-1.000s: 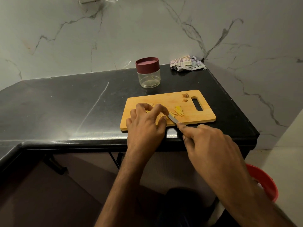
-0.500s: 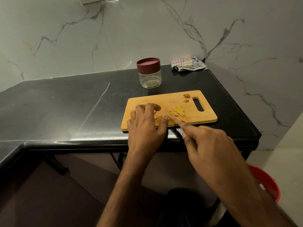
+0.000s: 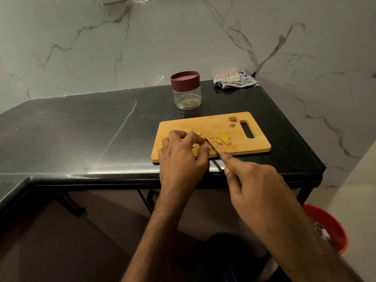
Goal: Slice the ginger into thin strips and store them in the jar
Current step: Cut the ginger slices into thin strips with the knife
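Marble walls with grey veins [image 3: 142, 47] back a black worktop [image 3: 81, 135] that runs into a corner. Near its front edge lies a wooden cutting board [image 3: 256, 143] with a handle slot at its right end. Low at the right, below the worktop, part of a red bucket [image 3: 333, 226] shows. The left hand [image 3: 183, 157] rests on the board's near left part, its fingers curled down and pinching pale ginger pieces [image 3: 190, 131] against the wood. The right hand [image 3: 256, 186] grips a knife [image 3: 211, 146], index finger stretched along the back of the blade, whose tip rests on the board just right of the left fingertips. Behind the board stands a clear jar [image 3: 187, 96], upright, with a maroon lid [image 3: 184, 79] on it. A striped cloth [image 3: 234, 79] lies crumpled in the back corner. Cut ginger strips [image 3: 222, 139] lie in a small heap right of the blade, and two brown scraps [image 3: 232, 121] sit beside the handle slot.
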